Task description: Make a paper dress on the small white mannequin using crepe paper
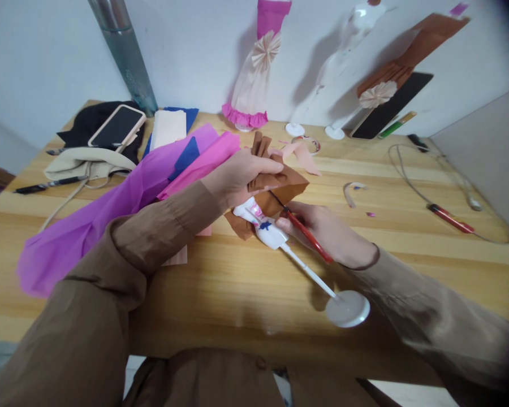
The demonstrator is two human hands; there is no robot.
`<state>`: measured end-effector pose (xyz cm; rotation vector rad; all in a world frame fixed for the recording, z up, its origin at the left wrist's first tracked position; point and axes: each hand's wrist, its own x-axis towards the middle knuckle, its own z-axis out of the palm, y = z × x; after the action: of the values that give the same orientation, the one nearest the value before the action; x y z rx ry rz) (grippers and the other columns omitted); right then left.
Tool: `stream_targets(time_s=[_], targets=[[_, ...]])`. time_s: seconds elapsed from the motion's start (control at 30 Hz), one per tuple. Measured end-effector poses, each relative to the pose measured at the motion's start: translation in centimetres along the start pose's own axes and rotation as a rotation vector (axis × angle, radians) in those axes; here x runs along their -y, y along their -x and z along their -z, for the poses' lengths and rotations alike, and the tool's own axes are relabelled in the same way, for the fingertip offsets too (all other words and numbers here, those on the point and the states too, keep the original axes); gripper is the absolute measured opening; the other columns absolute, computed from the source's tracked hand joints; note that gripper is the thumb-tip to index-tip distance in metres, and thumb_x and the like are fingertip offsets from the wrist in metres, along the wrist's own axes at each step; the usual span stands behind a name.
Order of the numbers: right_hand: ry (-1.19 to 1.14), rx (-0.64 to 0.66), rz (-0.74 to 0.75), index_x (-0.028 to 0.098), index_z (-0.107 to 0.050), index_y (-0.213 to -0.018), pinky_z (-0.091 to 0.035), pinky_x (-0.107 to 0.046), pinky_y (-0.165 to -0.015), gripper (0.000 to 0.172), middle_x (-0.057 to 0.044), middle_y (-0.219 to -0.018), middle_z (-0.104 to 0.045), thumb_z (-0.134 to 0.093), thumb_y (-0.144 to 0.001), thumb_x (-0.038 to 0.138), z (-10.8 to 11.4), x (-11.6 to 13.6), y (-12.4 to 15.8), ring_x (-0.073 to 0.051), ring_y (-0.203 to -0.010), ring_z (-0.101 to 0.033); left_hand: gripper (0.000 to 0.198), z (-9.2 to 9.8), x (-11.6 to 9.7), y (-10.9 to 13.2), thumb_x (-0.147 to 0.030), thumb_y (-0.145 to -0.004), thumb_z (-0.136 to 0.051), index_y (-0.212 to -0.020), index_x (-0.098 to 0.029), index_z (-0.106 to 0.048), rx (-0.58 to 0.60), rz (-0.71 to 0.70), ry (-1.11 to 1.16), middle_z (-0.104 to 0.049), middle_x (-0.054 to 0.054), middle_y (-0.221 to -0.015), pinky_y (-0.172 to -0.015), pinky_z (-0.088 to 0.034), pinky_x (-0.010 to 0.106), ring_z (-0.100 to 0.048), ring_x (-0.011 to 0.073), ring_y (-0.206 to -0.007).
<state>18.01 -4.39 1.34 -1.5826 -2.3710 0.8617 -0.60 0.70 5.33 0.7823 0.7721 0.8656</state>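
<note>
In the middle of the view, my left hand (240,172) pinches a piece of brown crepe paper (286,180) with folds gathered at its top. My right hand (318,229) grips red-handled scissors (307,236), whose dark blades reach to the lower edge of that paper. Just below both hands, a small white mannequin (275,234) on a thin stand lies tilted toward me, with pink and blue patches on its torso. Its round base (348,308) points to the lower right. Another bit of brown paper (240,226) shows beneath the mannequin.
Purple crepe paper (110,209) and a pink sheet (212,158) lie at left, near a phone (117,129), pen (48,185) and bottle (129,62). Behind stand a dressed mannequin (254,85) and a brown paper dress (407,56). A red-handled tool (452,219) with a cable lies right.
</note>
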Motion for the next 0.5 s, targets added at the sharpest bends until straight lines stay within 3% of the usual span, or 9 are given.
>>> stream_targets(time_s=[0.23, 0.4, 0.5], targets=[[0.012, 0.02, -0.033, 0.019, -0.063, -0.092, -0.045, -0.033, -0.06, 0.049, -0.008, -0.077, -0.071, -0.047, -0.089, 0.065, 0.6, 0.1, 0.1, -0.023, -0.066, -0.064, 0.024, 0.4, -0.1, -0.4, 0.007, -0.082, -0.052, -0.071, -0.013, -0.059, -0.009, -0.001, -0.01, -0.062, -0.001, -0.069, -0.088, -0.054, 0.026, -0.066, 0.0093, -0.073], [-0.044, 0.105, 0.018, 0.018, -0.061, -0.098, -0.05, -0.036, -0.065, 0.051, -0.009, -0.085, -0.072, -0.048, -0.089, 0.066, 1.2, -0.4, 0.2, -0.025, -0.072, -0.065, 0.023, 0.6, -0.1, -0.5, 0.007, -0.081, -0.052, -0.072, -0.012, -0.06, 0.042, -0.025, -0.012, -0.063, -0.001, -0.069, -0.087, -0.054, 0.027, -0.067, 0.0094, -0.074], [-0.066, 0.081, 0.06, 0.017, -0.062, -0.102, -0.053, -0.039, -0.067, 0.053, -0.011, -0.088, -0.073, -0.045, -0.09, 0.065, 1.1, -0.8, 0.1, -0.026, -0.074, -0.067, 0.024, 0.6, -0.2, -0.4, 0.007, -0.082, -0.051, -0.071, -0.012, -0.06, 0.047, -0.03, -0.013, -0.064, 0.0, -0.07, -0.085, -0.054, 0.025, -0.066, 0.0085, -0.072]])
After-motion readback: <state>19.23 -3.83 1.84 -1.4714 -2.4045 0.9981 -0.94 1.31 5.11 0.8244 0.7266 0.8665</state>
